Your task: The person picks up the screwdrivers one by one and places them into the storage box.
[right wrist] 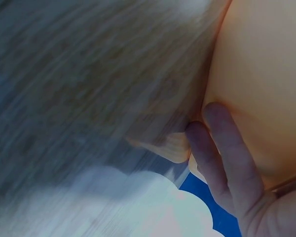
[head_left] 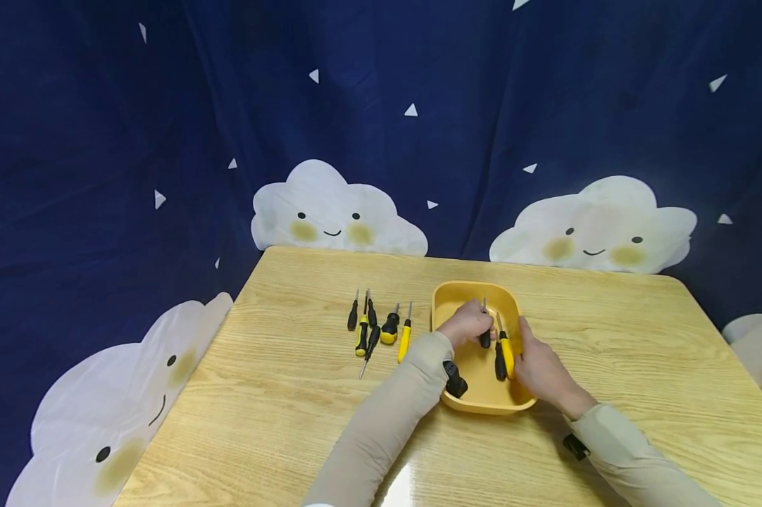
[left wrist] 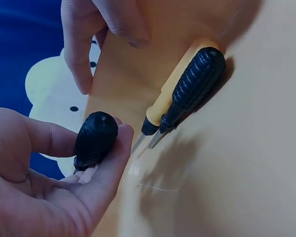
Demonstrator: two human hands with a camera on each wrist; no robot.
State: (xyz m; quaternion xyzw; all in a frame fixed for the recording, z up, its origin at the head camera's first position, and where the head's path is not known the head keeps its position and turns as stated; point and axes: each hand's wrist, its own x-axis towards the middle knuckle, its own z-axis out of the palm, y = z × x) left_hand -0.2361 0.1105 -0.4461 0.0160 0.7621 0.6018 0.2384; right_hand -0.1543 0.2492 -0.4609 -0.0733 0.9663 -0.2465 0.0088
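Over the inside of a yellow plastic bin (head_left: pixel 479 380), my left hand (head_left: pixel 466 324) holds a screwdriver (head_left: pixel 485 338) by its black handle. In the left wrist view, the thumb and fingers of that hand lie around the black handle (left wrist: pixel 96 138). My right hand (head_left: pixel 539 362) grips the bin's right wall, with fingers along the outside, as the right wrist view shows of the fingers (right wrist: pixel 234 168). Inside the bin, a yellow-handled screwdriver (head_left: pixel 506 355) and a black-handled screwdriver (head_left: pixel 500 362) lie side by side near the right wall.
Left of the bin, several screwdrivers lie on the wooden table (head_left: pixel 260 394), among them a stubby black-and-yellow one (head_left: pixel 390 329) and a slim yellow one (head_left: pixel 404 341). A dark blue curtain (head_left: pixel 355 127) with clouds hangs behind the table.
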